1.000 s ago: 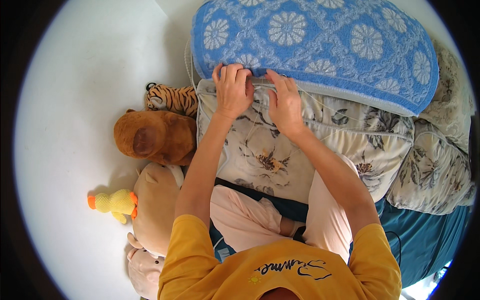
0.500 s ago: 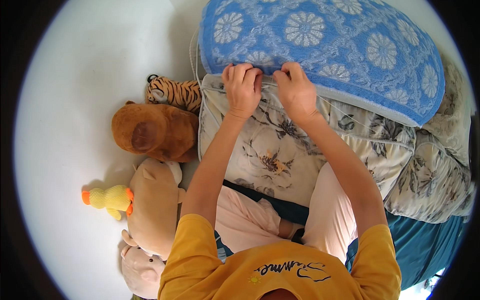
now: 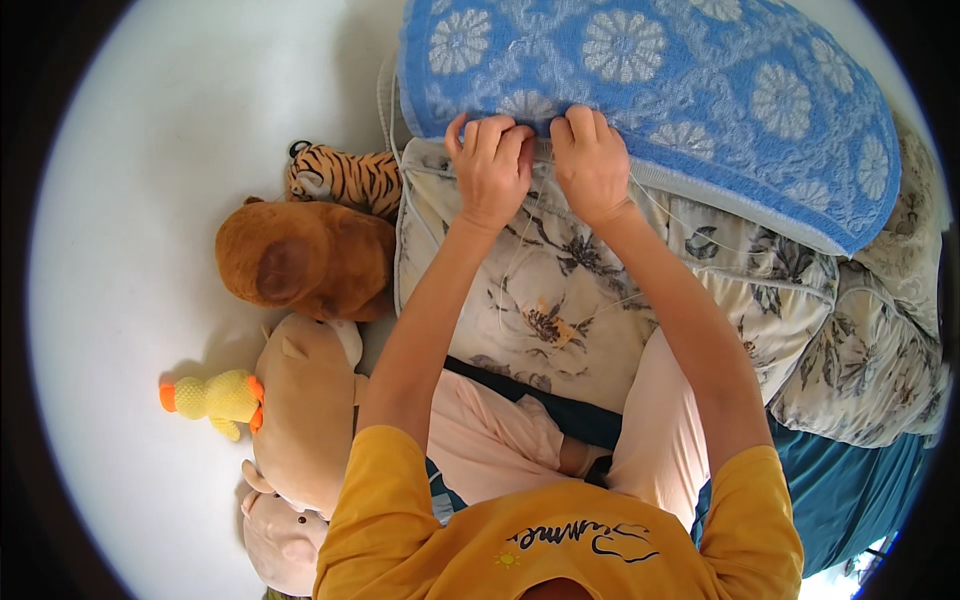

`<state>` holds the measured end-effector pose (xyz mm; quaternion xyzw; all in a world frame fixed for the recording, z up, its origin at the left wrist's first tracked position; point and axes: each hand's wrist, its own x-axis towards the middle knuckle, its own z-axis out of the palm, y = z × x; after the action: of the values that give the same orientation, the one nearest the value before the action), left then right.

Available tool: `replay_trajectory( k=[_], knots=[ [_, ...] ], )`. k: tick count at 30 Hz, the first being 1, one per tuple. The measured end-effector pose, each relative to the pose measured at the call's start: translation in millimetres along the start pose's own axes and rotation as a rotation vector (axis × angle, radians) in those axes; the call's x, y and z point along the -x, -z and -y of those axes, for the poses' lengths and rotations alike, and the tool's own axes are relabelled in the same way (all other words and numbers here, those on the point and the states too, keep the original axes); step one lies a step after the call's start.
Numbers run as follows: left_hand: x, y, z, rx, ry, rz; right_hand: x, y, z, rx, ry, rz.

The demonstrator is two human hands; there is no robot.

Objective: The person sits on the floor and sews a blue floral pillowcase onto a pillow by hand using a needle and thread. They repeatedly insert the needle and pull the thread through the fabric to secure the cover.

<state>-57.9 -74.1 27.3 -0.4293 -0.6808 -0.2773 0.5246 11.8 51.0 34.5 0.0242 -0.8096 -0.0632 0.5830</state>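
Note:
A blue towel [image 3: 700, 90] with white flower medallions is spread over a bulky pillow or cushion. At its near edge my left hand [image 3: 490, 168] is closed, thumb and fingers pinching the fabric. Close beside it on the right, my right hand [image 3: 590, 165] is also closed on the same edge, its fingertips partly hidden. A thin white thread [image 3: 690, 225] runs from near my right hand across the cream floral cushion [image 3: 560, 260]. Whether a needle is between my fingers cannot be seen. A pale grey border [image 3: 740, 205] shows under the towel's edge.
Plush toys line the left side: a tiger-striped one [image 3: 350, 178], a brown one [image 3: 310, 255], a tan one [image 3: 300, 420], a yellow duck [image 3: 215, 397] and a pink one [image 3: 280, 540]. A white wall [image 3: 130, 250] rises beyond. Teal cloth [image 3: 850, 490] lies at right.
Both hands have shifted slightly upward along with the towel edge and still pinch it. My right hand's fingers have curled further over. The view has moved a little.

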Motion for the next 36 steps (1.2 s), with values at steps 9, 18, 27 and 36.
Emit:
replay_trajectory(
  k=[9,18,27,36],
  knots=[
    [-4.7,-2.9,6.8,-0.083,-0.141,0.054,2.6,-7.1,-2.4,-0.057,-0.018,-0.097],
    [-18.4,7.2,6.5,-0.058,-0.138,0.219,4.0,-5.6,6.1,-0.041,-0.058,-0.06],
    [-18.6,7.3,0.6,-0.113,-0.18,0.24,8.0,-9.6,-0.5,-0.089,0.022,-0.048],
    [-16.6,20.8,-5.3,-0.198,-0.182,0.235,8.7,24.0,6.7,-0.421,-0.245,-0.053]
  ],
)
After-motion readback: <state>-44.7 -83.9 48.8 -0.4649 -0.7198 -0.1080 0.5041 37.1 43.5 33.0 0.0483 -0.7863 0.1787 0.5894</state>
